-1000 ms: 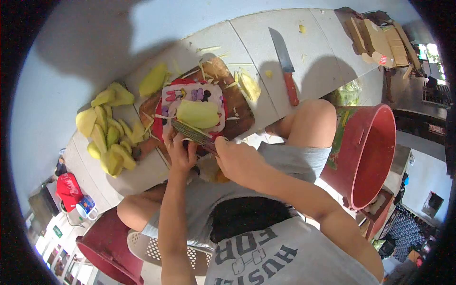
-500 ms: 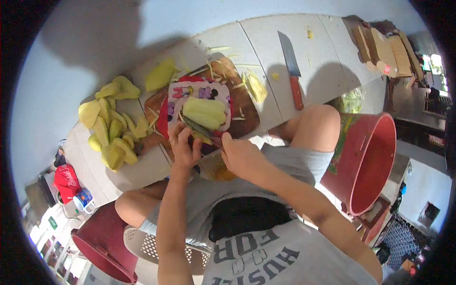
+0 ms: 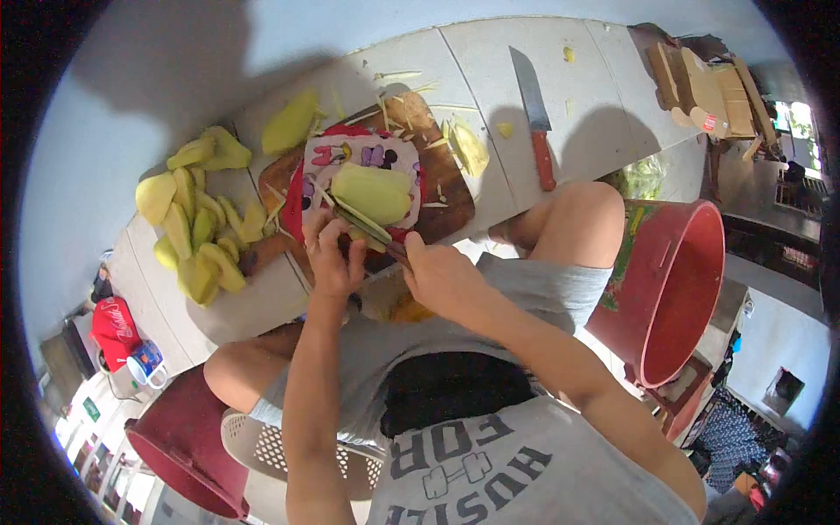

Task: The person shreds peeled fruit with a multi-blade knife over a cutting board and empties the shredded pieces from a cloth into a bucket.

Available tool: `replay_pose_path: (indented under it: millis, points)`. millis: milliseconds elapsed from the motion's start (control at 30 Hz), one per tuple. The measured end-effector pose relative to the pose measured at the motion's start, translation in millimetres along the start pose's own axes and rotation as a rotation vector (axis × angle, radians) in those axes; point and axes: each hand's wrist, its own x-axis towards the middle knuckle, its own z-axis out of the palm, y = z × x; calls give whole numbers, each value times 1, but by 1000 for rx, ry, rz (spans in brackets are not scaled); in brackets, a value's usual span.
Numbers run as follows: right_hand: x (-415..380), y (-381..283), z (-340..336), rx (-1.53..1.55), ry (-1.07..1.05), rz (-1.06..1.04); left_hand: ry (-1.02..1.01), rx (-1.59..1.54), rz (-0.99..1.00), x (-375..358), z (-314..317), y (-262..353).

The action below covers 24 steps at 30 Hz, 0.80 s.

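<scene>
My right hand (image 3: 437,271) is closed round the handle of a small knife (image 3: 363,223), its blade along the near side of a pale green peeled fruit piece (image 3: 374,194). That piece lies on a printed cloth (image 3: 319,171) with a red edge, over a wooden cutting board (image 3: 451,206). My left hand (image 3: 334,262) is at the near left edge of the cloth, fingers bent around a yellowish piece near the blade; it is mostly hidden. Pale strips are scattered on the board. Many peeled pieces (image 3: 179,219) are heaped at the left.
A large knife (image 3: 532,109) with a red handle lies on the tiled surface (image 3: 437,66). Cut pieces (image 3: 290,122) lie behind the board. Red tubs (image 3: 691,289) stand at both sides, cardboard (image 3: 717,92) at the back right, a mug (image 3: 147,363) at the left.
The small knife's blade has shifted slightly and lies flatter along the fruit's near side. The whole view has moved slightly; both hands stay close together.
</scene>
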Motion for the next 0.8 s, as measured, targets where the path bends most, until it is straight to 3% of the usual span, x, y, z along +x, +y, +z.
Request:
replay_pose_path:
  millis: [400, 700, 800]
  points:
    - [-49, -28, -40, 82, -15, 20, 48, -34, 45, 3, 3, -5]
    - [-38, -22, -20, 46, 28, 8, 52, -59, -41, -2, 3, -5]
    - [-2, 2, 15, 20, 46, 13, 4, 40, -25, -5, 2, -3]
